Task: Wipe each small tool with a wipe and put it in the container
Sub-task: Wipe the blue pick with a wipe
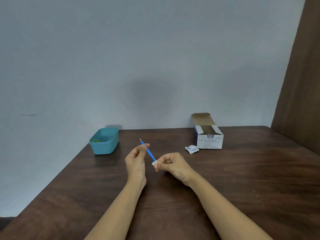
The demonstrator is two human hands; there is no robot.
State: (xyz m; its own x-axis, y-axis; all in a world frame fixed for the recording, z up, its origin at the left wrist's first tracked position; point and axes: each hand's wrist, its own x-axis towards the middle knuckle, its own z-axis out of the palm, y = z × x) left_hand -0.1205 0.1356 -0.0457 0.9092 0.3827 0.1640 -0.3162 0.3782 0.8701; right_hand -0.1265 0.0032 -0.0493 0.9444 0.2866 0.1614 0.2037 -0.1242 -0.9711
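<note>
Hands [152, 161] pinch blue tool [149, 152] between them.

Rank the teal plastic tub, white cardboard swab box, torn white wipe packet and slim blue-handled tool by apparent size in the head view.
1. White cardboard swab box and teal plastic tub: too alike to rank.
2. Slim blue-handled tool: longer, but nearer the camera, so unsure.
3. Torn white wipe packet.

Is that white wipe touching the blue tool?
Touching. The head view shows the white wipe wrapped round the near end of the blue tool, pinched by the right hand.
</note>
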